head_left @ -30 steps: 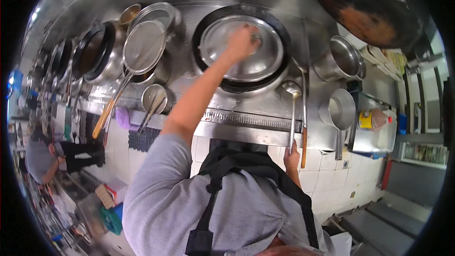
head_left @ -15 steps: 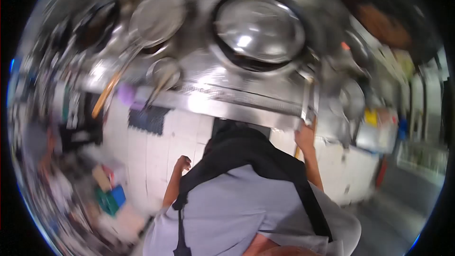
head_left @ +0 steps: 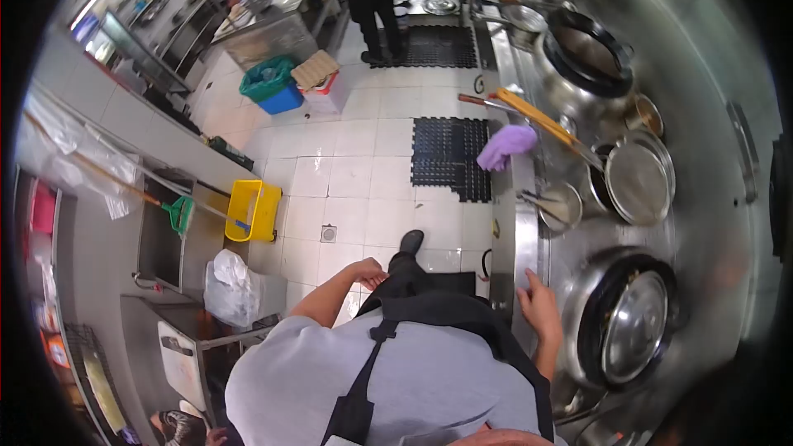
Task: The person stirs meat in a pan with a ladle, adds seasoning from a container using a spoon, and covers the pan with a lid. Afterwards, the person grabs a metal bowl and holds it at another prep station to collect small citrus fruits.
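Note:
My left hand [head_left: 366, 272] hangs beside my apron over the tiled floor, its fingers curled in loosely, and I see nothing in it. Over the metal front edge of the stove counter [head_left: 526, 248], my right hand [head_left: 538, 304] has its fingers apart and holds nothing. Just right of that hand is a wok [head_left: 588, 330] with a domed metal lid [head_left: 636, 326]. Farther along the counter are a small pot [head_left: 562, 206] with utensils in it, a round strainer [head_left: 638, 182] with a wooden handle, and a purple cloth [head_left: 508, 146] draped over the edge.
Black rubber mats [head_left: 438, 153] lie on the floor along the stove. A yellow bucket [head_left: 252, 211], a blue bin [head_left: 277, 95] with a green liner and a plastic-bagged container [head_left: 235, 289] stand to the left. Another person [head_left: 373, 0] stands at the far end.
My view has turned left along the stove, so the lidded wok now sits at right. My right hand, earlier at the counter edge by a long handle, is now away from that handle with fingers apart.

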`<state>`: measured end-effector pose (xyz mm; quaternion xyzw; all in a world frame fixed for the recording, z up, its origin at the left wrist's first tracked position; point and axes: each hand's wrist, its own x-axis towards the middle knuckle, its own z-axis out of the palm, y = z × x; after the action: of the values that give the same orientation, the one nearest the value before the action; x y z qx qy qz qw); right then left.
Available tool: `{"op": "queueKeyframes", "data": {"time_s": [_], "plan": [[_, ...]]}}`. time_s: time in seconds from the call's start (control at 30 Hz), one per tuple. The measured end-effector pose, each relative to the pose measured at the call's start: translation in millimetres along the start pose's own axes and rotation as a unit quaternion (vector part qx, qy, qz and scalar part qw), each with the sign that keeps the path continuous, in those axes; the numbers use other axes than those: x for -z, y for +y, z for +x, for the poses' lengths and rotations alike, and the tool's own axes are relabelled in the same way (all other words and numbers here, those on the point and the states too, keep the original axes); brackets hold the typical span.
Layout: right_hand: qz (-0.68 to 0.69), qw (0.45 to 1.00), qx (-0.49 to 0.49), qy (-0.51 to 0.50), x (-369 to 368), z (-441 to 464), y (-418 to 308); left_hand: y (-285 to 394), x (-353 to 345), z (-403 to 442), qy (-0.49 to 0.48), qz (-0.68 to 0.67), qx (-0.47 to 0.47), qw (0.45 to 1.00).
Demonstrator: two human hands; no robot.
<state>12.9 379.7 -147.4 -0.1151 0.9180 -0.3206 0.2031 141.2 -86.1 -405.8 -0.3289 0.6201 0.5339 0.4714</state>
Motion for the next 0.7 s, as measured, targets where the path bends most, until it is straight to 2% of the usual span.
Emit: {"op": "queueKeyframes", "data": {"time_s": [0.1, 0.13, 0.17, 0.23, 0.3, 0.37, 0.47, 0.57, 0.6, 0.7], "plan": [[-0.053, 0.993, 0.086, -0.066, -17.8, 66.4, -64.1, -34.2, 45.9, 26.1, 0.136, -0.16, -0.085, 0.974], [-0.051, 0.991, 0.095, -0.084, -27.5, 85.8, -82.0, -44.5, 59.1, 40.5, 0.18, -0.154, -0.113, 0.965], [-0.054, 0.989, 0.089, -0.106, -39.0, 105.5, -94.7, -46.1, 72.6, 44.4, 0.191, -0.2, -0.11, 0.955], [-0.059, 0.984, 0.078, -0.148, -71.6, 151.2, -113.0, -70.6, 106.1, 76.0, 0.198, -0.151, -0.16, 0.955], [-0.118, 0.975, 0.076, -0.174, -100.8, 193.9, -127.4, -60.8, 139.9, 66.0, 0.168, -0.208, -0.098, 0.959], [-0.176, 0.958, 0.056, -0.221, -118.7, 227.2, -154.0, -55.5, 172.5, 60.9, 0.173, -0.185, -0.088, 0.963], [-0.137, 0.957, 0.06, -0.249, -148.5, 296.3, -172.7, -41.1, 236.6, 41.9, 0.149, -0.201, -0.076, 0.965], [-0.14, 0.959, 0.093, -0.229, -159.8, 366.6, -185.2, -38.1, 314.3, 56.0, 0.195, -0.228, -0.079, 0.951], [-0.148, 0.957, 0.106, -0.224, -158.5, 390.4, -193.4, -24.3, 337.3, 48.1, 0.226, -0.23, -0.106, 0.941], [-0.206, 0.941, 0.055, -0.264, -150.7, 474.5, -225.4, 10.4, 399.8, 46.7, 0.294, -0.286, -0.135, 0.902]]}}
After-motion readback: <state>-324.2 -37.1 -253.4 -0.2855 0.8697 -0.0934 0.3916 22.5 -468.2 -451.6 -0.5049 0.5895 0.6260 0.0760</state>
